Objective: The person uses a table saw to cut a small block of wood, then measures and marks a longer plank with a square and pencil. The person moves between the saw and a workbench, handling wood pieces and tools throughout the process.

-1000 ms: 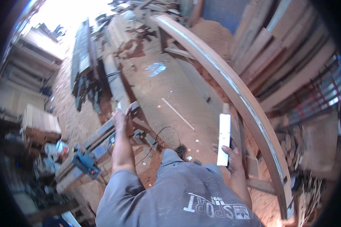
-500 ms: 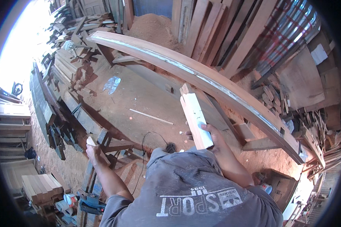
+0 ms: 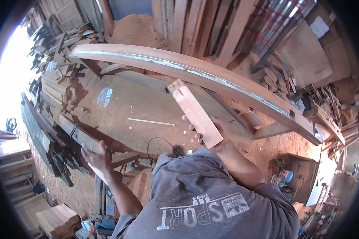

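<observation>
In front of my chest, my right hand (image 3: 219, 133) grips a short squared wooden block (image 3: 198, 118) near its lower end. The block tilts up and to the left, and its far end is cut with a notch or tenon. Its pale brown face is turned up to me. Some fingers show on the block's left side; the rest of the grip is hidden behind it. Off to the left, my left hand (image 3: 97, 159) is raised with its fingers apart, holding nothing. Below it is a wooden trestle (image 3: 123, 159).
A long wooden beam (image 3: 179, 65) with a whitish strip crosses ahead of me. Dark planks (image 3: 44, 127) are stacked at the left. Cut blocks (image 3: 58, 219) stand at lower left, near a blue tool (image 3: 103, 223). A thin stick (image 3: 151, 122) and clear plastic (image 3: 104, 97) lie ahead.
My right hand has turned the block from its white face to a pale brown one and tilted it further left. My left hand has opened; the small pale piece at its fingers no longer shows.
</observation>
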The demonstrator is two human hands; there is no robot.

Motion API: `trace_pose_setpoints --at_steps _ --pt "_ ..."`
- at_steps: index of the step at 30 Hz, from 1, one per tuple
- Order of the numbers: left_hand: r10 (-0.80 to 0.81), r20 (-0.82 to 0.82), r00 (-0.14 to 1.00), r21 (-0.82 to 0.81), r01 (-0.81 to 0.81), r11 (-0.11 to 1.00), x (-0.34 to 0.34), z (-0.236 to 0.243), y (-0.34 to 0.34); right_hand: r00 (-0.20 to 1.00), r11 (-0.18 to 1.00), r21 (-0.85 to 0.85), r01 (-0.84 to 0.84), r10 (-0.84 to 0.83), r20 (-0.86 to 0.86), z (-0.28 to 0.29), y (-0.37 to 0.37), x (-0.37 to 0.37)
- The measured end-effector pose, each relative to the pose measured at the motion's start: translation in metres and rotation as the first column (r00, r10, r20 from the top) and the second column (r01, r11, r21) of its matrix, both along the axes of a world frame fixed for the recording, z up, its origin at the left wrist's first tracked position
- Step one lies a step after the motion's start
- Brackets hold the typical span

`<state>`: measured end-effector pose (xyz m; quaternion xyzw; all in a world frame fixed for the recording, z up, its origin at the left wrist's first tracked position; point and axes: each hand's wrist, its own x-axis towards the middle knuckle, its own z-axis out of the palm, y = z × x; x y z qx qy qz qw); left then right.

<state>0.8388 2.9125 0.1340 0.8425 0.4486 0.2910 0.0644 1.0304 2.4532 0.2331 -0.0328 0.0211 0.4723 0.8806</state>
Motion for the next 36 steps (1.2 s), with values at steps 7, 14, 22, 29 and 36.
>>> trace_pose_setpoints --at_steps 7,14,22,29,36 --pt "-0.984 -0.165 0.065 -0.050 0.996 0.074 0.154 0.130 -0.221 0.982 0.978 -0.119 -0.171 0.160 -0.097 -0.039 -0.038 -0.028" --pt "-0.950 0.121 -0.287 -0.429 0.848 -0.310 0.182 0.074 -0.321 0.980 0.894 -0.409 0.181 -0.128 0.154 -0.029 -0.118 -0.073" --pt "-0.943 0.260 -0.209 -0.776 0.536 -0.333 0.202 0.089 -0.447 0.771 0.497 -0.690 0.526 -0.621 0.140 -0.049 -0.236 -0.114" --pt "-0.927 0.310 -0.213 -0.805 0.459 -0.375 0.221 0.088 -0.602 0.683 0.236 -0.684 0.690 -0.523 0.510 -0.051 -0.339 -0.096" --pt "-0.812 0.582 0.045 -0.812 0.064 -0.579 0.253 0.057 -0.713 0.712 0.236 -0.704 0.670 -0.473 0.519 -0.044 -0.465 -0.062"
